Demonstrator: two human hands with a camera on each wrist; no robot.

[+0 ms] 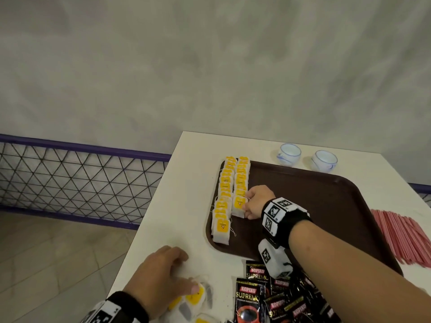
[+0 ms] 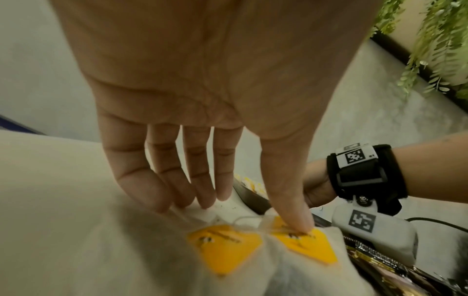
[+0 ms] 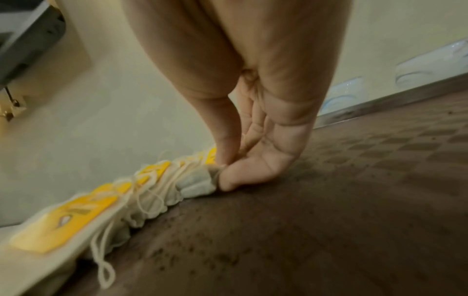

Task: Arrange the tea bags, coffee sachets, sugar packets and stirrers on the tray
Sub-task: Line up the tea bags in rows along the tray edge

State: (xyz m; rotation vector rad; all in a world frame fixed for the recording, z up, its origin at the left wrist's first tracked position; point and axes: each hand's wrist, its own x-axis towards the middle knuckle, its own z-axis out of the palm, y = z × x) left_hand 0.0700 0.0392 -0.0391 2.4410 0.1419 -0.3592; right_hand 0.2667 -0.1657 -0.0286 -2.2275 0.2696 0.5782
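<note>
Two rows of tea bags with yellow tags lie along the left side of the brown tray. My right hand is at the near end of the right row. In the right wrist view its thumb and a finger pinch the edge of one tea bag in the row. My left hand rests on loose tea bags on the white table, near the front edge. Its fingers are nearly straight and the thumb presses a yellow tag. Black coffee sachets lie in a pile beside them.
Pink stirrers lie on the table right of the tray. Two white cups stand behind the tray. The tray's bare floor stretches to the right of the rows. A wire fence runs left of the table.
</note>
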